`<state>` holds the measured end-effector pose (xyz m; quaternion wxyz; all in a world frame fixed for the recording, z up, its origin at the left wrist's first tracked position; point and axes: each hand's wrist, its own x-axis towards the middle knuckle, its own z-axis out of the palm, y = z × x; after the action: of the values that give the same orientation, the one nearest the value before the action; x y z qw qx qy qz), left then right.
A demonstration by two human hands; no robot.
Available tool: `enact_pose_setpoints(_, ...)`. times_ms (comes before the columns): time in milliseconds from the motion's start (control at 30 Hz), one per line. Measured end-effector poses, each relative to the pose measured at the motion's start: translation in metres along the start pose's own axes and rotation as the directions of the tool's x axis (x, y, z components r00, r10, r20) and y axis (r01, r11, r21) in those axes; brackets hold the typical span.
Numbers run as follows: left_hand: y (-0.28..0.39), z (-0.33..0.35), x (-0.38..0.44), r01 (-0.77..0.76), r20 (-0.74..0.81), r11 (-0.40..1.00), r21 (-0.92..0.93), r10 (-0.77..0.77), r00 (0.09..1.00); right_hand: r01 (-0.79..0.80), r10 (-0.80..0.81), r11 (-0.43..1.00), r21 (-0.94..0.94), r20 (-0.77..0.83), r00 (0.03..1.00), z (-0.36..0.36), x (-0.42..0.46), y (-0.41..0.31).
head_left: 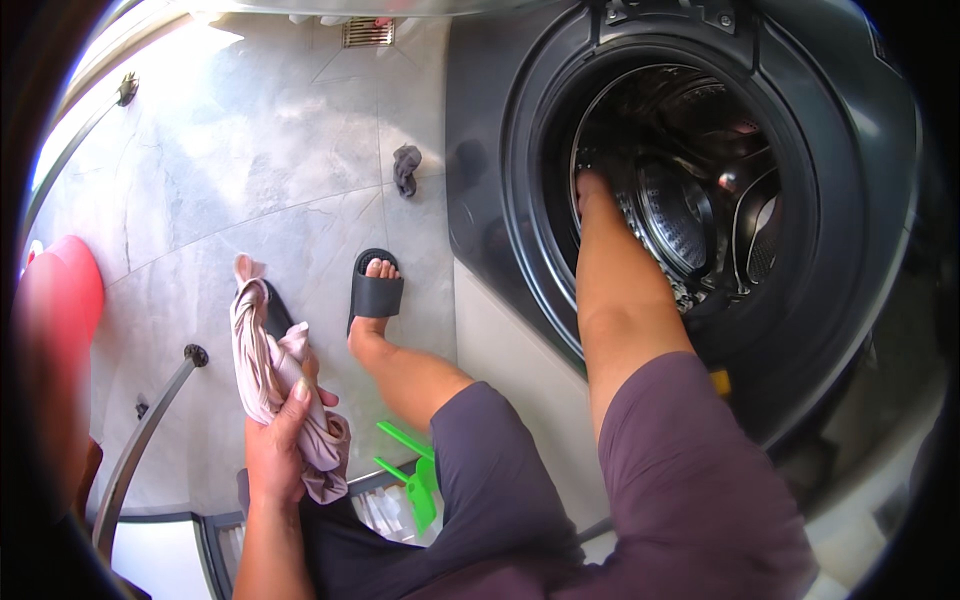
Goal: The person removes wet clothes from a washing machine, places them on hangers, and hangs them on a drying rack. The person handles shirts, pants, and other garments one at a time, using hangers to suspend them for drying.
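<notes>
My left hand (281, 439) is closed around a bunched, twisted pale pink cloth garment (259, 360), held over the floor in front of my knees. My right arm reaches through the round opening of a dark front-loading washing machine (480, 187). Only part of my right hand (592, 187) shows at the near left edge of the metal drum (671, 217); its fingers are hidden, so whether it grips anything cannot be seen. Holes and shiny paddles line the drum. A small crumpled dark grey cloth (406, 171) lies on the tiled floor beside the machine.
A floor drain (368, 33) lies at the top. At the left are a red plastic item (75, 285) and curved metal legs (146, 435). My foot in a black slide sandal (377, 296) rests on the tiles. Bright green plastic handles (420, 495) show near my knee.
</notes>
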<state>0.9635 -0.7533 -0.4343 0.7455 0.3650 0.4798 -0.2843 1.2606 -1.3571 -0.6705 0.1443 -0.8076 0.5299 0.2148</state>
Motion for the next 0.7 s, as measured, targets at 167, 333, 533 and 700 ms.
enact_pose_setpoints(167, -0.005, -0.003, -0.015, -0.022, -0.133, 0.998, -0.054, 0.014, 0.991, 0.043, -0.250, 0.701, 0.712, 0.189, 0.949, 0.049, -0.053, -0.074)
enact_pose_setpoints(333, 0.007, 0.013, -0.021, -0.130, -0.171, 0.991, 0.011, 0.130, 0.977, 0.067, -0.378, 0.516, 0.854, 0.156, 0.913, 0.041, -0.002, -0.090)
enact_pose_setpoints(533, 0.034, 0.008, -0.012, -0.207, -0.198, 0.974, 0.088, 0.221, 0.955, 0.180, -0.495, 0.068, 0.981, -0.124, 0.860, -0.026, 0.010, -0.186)
enact_pose_setpoints(700, 0.028, 0.010, -0.006, -0.161, -0.086, 0.987, -0.007, 0.160, 0.983, 0.472, -0.371, -0.220, 0.854, -0.521, 0.769, -0.093, -0.142, -0.197)
